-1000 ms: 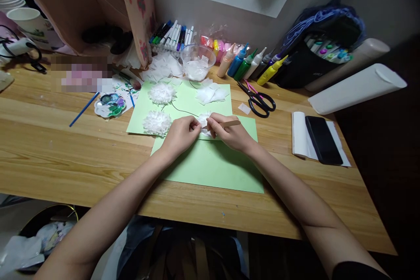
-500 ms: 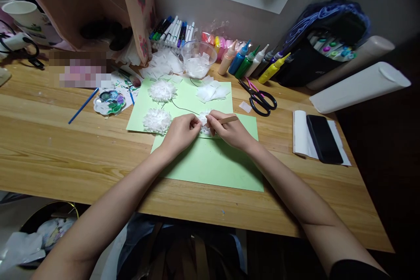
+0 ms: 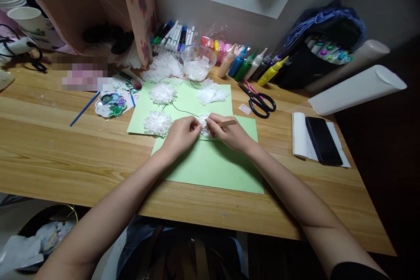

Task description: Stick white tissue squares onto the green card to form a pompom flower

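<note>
My right hand point(image 3: 225, 129) is closed around a flat wooden craft stick point(image 3: 229, 123), its lower end down at a white paper flower point(image 3: 204, 127). At that flower's left edge, my left hand point(image 3: 185, 131) has its fingertips pinched together; what is between them is hidden. Both hands partly cover the flower, which lies on a light green sheet point(image 3: 187, 109). Two more fluffy white flowers, an upper one point(image 3: 162, 93) and a lower one point(image 3: 157, 123), sit on the sheet's left side. A dark curved line point(image 3: 183, 110) runs between the flowers. Loose white paper pieces point(image 3: 212, 92) lie at the upper right.
A second green sheet point(image 3: 213, 166) lies nearer me. Black-handled scissors point(image 3: 259, 101) and several paint bottles point(image 3: 251, 64) are to the right. Behind stands a clear bowl point(image 3: 198, 63) of paper pieces. A paint palette point(image 3: 110, 104) is at left, a phone point(image 3: 323, 141) at far right.
The camera view has shifted slightly. The craft stick and my right hand have tilted a little, while my left hand stays at the same flower.
</note>
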A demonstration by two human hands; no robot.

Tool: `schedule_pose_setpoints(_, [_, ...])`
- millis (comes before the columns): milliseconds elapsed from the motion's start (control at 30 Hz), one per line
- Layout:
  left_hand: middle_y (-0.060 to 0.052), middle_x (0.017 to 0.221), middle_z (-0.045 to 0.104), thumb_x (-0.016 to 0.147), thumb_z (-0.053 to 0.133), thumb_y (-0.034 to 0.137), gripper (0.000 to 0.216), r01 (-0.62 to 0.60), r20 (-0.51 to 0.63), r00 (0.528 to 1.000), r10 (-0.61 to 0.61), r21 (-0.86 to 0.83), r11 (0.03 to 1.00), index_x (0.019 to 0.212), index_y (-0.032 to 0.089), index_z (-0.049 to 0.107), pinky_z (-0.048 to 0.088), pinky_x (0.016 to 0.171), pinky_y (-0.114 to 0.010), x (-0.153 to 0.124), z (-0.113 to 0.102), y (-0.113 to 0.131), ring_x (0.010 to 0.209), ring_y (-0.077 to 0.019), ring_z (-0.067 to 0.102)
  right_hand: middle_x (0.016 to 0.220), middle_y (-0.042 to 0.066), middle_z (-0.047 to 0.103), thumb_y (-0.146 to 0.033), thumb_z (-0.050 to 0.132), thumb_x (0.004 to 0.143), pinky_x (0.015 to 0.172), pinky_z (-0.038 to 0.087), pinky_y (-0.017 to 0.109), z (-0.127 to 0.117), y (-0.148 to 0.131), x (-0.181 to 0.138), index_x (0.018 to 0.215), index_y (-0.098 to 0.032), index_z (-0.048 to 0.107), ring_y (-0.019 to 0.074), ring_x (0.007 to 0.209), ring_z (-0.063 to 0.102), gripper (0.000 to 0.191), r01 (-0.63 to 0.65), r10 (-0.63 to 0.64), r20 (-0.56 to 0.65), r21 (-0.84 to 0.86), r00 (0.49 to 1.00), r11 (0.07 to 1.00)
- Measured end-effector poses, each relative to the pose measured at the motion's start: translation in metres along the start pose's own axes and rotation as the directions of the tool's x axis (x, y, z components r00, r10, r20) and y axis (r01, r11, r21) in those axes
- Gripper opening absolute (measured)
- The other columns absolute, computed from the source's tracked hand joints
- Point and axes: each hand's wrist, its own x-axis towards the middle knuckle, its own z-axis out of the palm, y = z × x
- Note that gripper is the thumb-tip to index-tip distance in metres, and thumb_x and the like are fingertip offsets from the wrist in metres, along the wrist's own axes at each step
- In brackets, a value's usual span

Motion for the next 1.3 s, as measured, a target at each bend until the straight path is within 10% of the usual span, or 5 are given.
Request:
schedule_pose_setpoints(333, [-0.002,0.068,0.066,0.087,0.044,0.034,0.026,0.052,-0.056,0.997,-0.053,-0.021,0.998,0.077,0.018,0.062,0.04,0.06,-0.027,-0.003,-0.006,0.001,0.06,-0.015,0.058,0.061,0.0,0.059,-0.05,0.033,0.094,0.05,0.037,0.025,-0.042,0.001,0.001,0.078,-0.019,0.054,0.0115,0.051,0.054,0.04,0.02,0.045,-0.203,0.304,0.978,0.952])
schedule_pose_setpoints(567, [0.0,0.059,0.061,0.09,0.039,0.04,0.03,0.043,-0.1,0.994,-0.049,-0.066,0.997,0.078,0.02,0.058,0.04,0.053,-0.025,-0.007,-0.013,0.01,0.051,-0.0133,0.054,0.07,0.004,0.066,-0.034,0.05,0.089,0.06,0.037,0.027,-0.093,0.049,-0.003,0.077,-0.02,0.06,0.0168,0.062,0.058,0.021,-0.184,0.102,-0.247,-0.333,0.964,0.925])
schedule_pose_setpoints(833, [0.001,0.062,0.06,0.091,0.038,0.039,0.03,0.012,-0.09,0.996,-0.013,-0.022,1.0,0.077,0.02,0.057,0.038,0.055,-0.025,-0.008,-0.01,0.011,0.054,-0.0135,0.054,0.078,0.008,0.068,-0.005,0.055,0.071,0.057,0.034,0.026,-0.073,0.08,0.005,0.074,-0.018,0.056,0.0187,0.07,0.061,0.013,-0.188,0.087,-0.203,-0.555,0.975,0.81])
schedule_pose_setpoints(1033, [-0.001,0.072,0.064,0.092,0.036,0.037,0.03,-0.012,-0.118,0.993,0.014,0.016,1.0,0.081,0.02,0.058,0.038,0.059,-0.026,-0.009,-0.009,0.013,0.061,-0.0148,0.054,0.072,0.004,0.065,-0.023,0.063,0.073,0.059,0.042,0.027,-0.071,0.065,0.006,0.069,-0.019,0.05,0.0166,0.065,0.06,0.015,-0.1,0.054,-0.296,-0.143,0.954,0.985])
schedule_pose_setpoints(1300, [-0.004,0.093,0.063,0.089,0.047,0.036,0.021,-0.175,-0.058,0.984,0.17,-0.084,0.981,0.092,0.021,0.062,0.043,0.067,-0.025,-0.012,-0.005,0.02,0.078,-0.0145,0.057,0.081,0.006,0.068,-0.037,0.074,0.068,0.068,0.05,0.03,-0.049,0.01,-0.001,0.069,-0.017,0.05,0.0165,0.074,0.065,0.031,-0.066,0.033,0.082,0.445,0.996,0.893])
